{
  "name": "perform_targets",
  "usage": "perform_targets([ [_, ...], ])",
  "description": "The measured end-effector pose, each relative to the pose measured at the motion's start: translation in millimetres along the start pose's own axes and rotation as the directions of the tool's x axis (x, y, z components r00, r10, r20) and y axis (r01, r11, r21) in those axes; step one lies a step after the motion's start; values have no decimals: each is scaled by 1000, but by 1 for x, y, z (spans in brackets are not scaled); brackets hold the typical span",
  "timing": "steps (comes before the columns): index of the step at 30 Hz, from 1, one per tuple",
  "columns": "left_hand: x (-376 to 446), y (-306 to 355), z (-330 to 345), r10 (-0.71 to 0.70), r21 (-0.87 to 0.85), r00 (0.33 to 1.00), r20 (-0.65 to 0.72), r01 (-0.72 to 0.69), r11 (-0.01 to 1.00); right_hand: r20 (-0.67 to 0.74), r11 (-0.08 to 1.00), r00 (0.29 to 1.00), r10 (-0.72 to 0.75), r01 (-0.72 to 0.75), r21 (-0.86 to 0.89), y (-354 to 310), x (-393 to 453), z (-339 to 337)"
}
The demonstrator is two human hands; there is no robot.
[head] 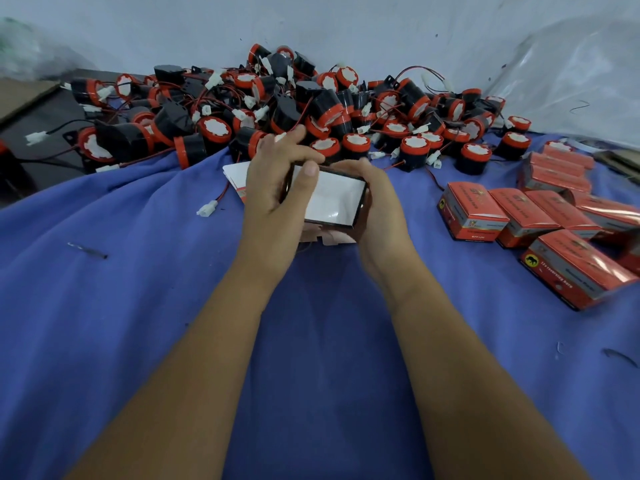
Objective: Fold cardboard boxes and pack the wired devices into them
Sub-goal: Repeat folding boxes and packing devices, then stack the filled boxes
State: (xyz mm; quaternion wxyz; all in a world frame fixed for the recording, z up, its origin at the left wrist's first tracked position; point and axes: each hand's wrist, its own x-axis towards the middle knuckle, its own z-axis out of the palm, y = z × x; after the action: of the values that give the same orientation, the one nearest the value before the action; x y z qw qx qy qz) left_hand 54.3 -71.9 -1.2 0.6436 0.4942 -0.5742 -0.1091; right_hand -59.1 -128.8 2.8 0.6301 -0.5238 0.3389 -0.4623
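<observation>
The left hand (pixel 273 188) and the right hand (pixel 374 202) held one box (pixel 329 199) between them above the blue cloth (pixel 138 306), its open mouth turned up so the white inside showed. The left hand gripped the box's left end, thumb laid over the near rim and fingers curled over the far side; the right hand cupped the right end, fingers wrapped round it. Loose flaps hung from the box's underside, just over the cloth. Behind the left hand lay a flat white blank (pixel 235 176), partly hidden by the wrist, and near it a wire with a white plug (pixel 207 208) rested on the cloth. Farther back, against the pale wall (pixel 346 29), sat a heap of devices (pixel 294 112): black bodies with red caps and white faces, tangled in red and black wires ending in white plugs. To the right, well apart from the hands, a cluster of closed red boxes (pixel 526 216) lay on the cloth, some under glossy wrap. Their print was mostly too blurred to read; a yellow disc with a dark animal figure showed on the end faces, and a logo that might read "GT" sat on the tops. Clear plastic sheet (pixel 571 74) was bunched at the far right, and a piece of brown card (pixel 24 95) lay at the far left.
</observation>
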Motion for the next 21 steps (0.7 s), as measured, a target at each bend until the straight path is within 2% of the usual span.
perform_targets([
  [2, 1, -1, 0, -194, -162, 977, 83, 206, 965, -14, 991, 996, -93, 94, 94, -3, 1, -5],
  [3, 1, -3, -1, -307, -248, 943, 126, 330, 911, -9, 983, 989, -148, 148, 110, -3, 1, -6],
  [4, 1, -6, -1, -392, -265, 908, 148, 419, 869, -2, 977, 980, -200, 200, 76, -3, 1, -6],
  [5, 0, -9, -1, -426, -201, 892, 155, 450, 870, -14, 962, 963, -269, 268, -51, -1, -1, -4],
  [6, 0, -14, 0, -419, -109, 897, 143, 435, 894, -40, 896, 925, -377, 353, -271, 1, -3, -3],
  [7, -1, -18, 1, -395, -37, 911, 116, 401, 915, -39, 741, 860, -509, 415, -528, 3, -6, -2],
  [8, -2, -20, 2, -382, 1, 921, 81, 383, 924, 15, 532, 768, -640, 457, -712, 6, -7, -2],
  [9, -2, -22, 2, -376, 20, 925, 46, 376, 927, 103, 344, 672, -733, 497, -797, 7, -6, -2],
  [10, -2, -24, 1, -372, 47, 928, 19, 371, 928, 197, 225, 625, -756, 530, -818, 7, -7, -2],
  [11, -2, -26, 0, -367, 82, 930, 6, 365, 927, 279, 152, 629, -726, 543, -826, 7, -7, -1],
  [12, -2, -27, 0, -359, 122, 933, 14, 355, 927, 339, 98, 690, -639, 511, -854, 7, -8, 2],
  [13, -2, -28, 0, -350, 155, 936, 34, 341, 927, 367, 62, 784, -500, 455, -888, 9, -9, 5],
  [14, -2, -30, 0, -338, 176, 940, 54, 324, 930, 363, 50, 856, -367, 408, -912, 10, -9, 9],
  [15, -1, -30, 1, -325, 184, 943, 70, 308, 933, 343, 76, 899, -271, 375, -924, 12, -7, 12],
  [18, -2, -31, 0, -319, 188, 944, 90, 298, 936, 255, 221, 944, -208, 300, -928, 13, -2, 16],
  [21, -2, -31, -1, -351, 158, 933, 82, 336, 929, 247, 283, 936, -252, 315, -906, 16, -3, 13],
])
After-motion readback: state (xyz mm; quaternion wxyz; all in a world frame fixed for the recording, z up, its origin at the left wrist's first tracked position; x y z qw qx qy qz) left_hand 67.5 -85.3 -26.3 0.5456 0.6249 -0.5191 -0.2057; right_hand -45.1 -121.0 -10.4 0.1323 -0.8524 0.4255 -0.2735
